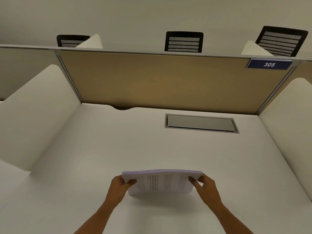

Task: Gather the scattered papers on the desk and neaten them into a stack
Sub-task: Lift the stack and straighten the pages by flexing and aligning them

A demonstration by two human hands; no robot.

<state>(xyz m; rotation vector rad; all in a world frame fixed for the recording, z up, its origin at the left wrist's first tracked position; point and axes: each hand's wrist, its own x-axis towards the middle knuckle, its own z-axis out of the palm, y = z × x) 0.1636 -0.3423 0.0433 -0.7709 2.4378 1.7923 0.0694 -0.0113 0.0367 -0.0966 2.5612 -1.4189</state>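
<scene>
- While both hands grip the stack (162, 182), the step in hand looks like squaring it: the sheets stand on their lower edge on the counter (168, 149), leaning back, printed side toward the person.
- No loose sheets show anywhere else on the counter, so gathering seems done; only neatening is left.
- The stack sits near the counter's front edge, well short of the hatch (201, 123) set in the counter toward the back panel (160, 78).
- The left hand (120, 186) pinches the stack's left edge near the top corner, thumb on the printed face, fingers wrapped behind.
- The right hand (205, 185) pinches the right edge the same way, mirrored.
- Both forearms rise from the bottom of the view and converge on the stack, wrists bent slightly inward.
- The top edge looks fairly even, though slightly bowed.
- The next move likely calls for loosening the pinch enough that sheets can settle, tapping the lower edge on the counter, then laying the stack flat.
</scene>
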